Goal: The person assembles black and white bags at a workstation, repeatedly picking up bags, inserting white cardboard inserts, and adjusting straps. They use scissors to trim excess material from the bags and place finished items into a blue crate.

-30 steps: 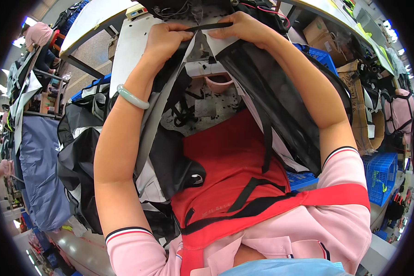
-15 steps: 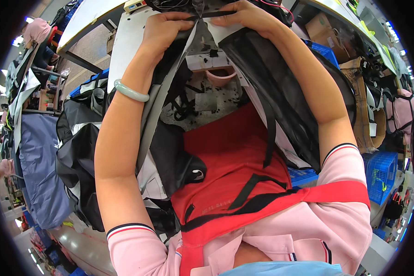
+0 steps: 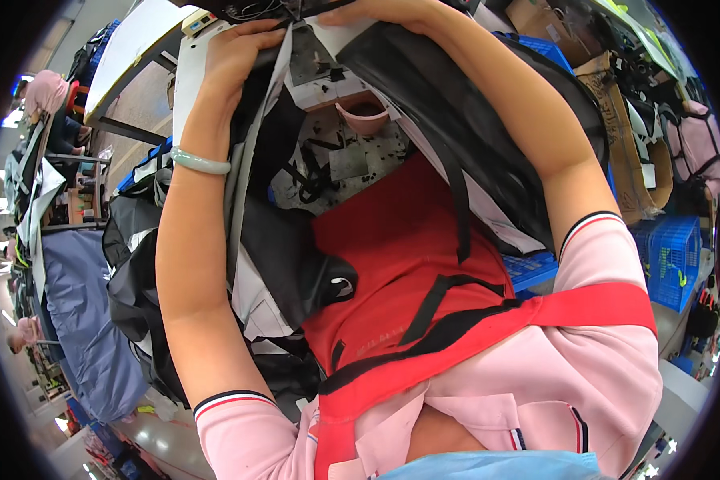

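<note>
Black fabric piece held up, sides apart

Left hand [image 3: 244, 52] at 11 o'clock and right hand [image 3: 376, 11] at 12 pinch the black fabric piece [image 3: 424, 96], its sides spread toward 10 and 2. Seemingly midway; finished stitching cannot be told.

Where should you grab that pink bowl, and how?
Probably pinch the pink bowl by its near rim, coming from our side: its mouth opens upward, its curved outer wall faces us, and no handle shows.
</note>
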The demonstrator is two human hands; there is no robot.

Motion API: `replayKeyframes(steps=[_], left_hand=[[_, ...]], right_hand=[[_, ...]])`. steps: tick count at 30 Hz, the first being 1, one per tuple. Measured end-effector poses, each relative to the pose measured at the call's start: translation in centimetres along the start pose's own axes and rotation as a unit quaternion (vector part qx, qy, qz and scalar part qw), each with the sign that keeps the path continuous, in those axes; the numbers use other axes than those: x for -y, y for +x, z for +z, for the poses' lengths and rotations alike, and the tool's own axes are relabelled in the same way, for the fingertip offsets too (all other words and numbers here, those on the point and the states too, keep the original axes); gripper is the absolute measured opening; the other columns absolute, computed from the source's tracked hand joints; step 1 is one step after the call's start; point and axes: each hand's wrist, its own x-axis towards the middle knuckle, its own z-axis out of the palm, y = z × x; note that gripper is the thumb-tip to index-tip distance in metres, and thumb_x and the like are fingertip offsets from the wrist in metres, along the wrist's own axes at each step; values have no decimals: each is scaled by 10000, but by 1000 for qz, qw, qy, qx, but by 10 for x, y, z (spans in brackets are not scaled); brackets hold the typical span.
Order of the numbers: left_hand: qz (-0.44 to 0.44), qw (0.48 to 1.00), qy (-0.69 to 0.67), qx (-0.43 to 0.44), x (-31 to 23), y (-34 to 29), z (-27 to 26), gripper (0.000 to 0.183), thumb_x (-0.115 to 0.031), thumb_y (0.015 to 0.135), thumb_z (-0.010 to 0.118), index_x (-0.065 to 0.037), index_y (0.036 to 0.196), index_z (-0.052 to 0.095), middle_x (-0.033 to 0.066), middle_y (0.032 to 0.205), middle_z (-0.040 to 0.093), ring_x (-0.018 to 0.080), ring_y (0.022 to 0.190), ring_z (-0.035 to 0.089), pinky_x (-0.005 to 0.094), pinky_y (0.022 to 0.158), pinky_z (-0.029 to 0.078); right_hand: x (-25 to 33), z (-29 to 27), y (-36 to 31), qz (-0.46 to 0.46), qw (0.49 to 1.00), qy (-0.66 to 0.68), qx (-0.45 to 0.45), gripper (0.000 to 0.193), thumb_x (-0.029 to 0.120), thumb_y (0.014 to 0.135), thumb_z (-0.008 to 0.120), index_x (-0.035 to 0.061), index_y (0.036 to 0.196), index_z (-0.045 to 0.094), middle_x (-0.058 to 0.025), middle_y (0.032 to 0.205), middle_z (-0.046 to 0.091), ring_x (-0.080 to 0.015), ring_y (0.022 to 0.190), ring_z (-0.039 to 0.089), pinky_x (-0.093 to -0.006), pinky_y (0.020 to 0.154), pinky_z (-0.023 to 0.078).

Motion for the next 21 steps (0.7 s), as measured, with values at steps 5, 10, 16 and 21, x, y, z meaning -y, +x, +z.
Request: replayKeyframes(steps=[5,10,16,21], left_hand=[[-21,1000,-20,1,7,10,-5,280,-102,804,733,0,1065,718,86,943,715,136,822,668,230,791,513],[-22,1000,-15,15,3,0,-7,290,-105,807,735,5,1075,715,83,954,716,134,846,665,235,808,503],[-17,997,-70,-2,15,4,-8,263,-84,815,726,4,1063,721,76,970,715,130,878,657,234,824,491],[-11,997,-77,21,16,15,-4,250,-100,801,752,-10,1034,735,66,944,720,121,868,651,233,827,484]], right_hand=[[-16,0,14,-20,1000,10,-9,304,274,781,793,0,904,747,-15,760,650,-104,712,541,-283,661,445],[6,0,-22,-37,998,-43,-39,317,288,804,760,-9,912,733,-26,762,656,-108,716,554,-285,676,455],[18,-14,-96,-103,991,16,-79,202,205,880,700,5,851,696,41,694,580,-30,667,489,-224,598,396],[17,-31,-102,-106,990,-12,-87,194,202,891,697,29,808,669,64,669,529,-21,650,452,-220,578,371]])
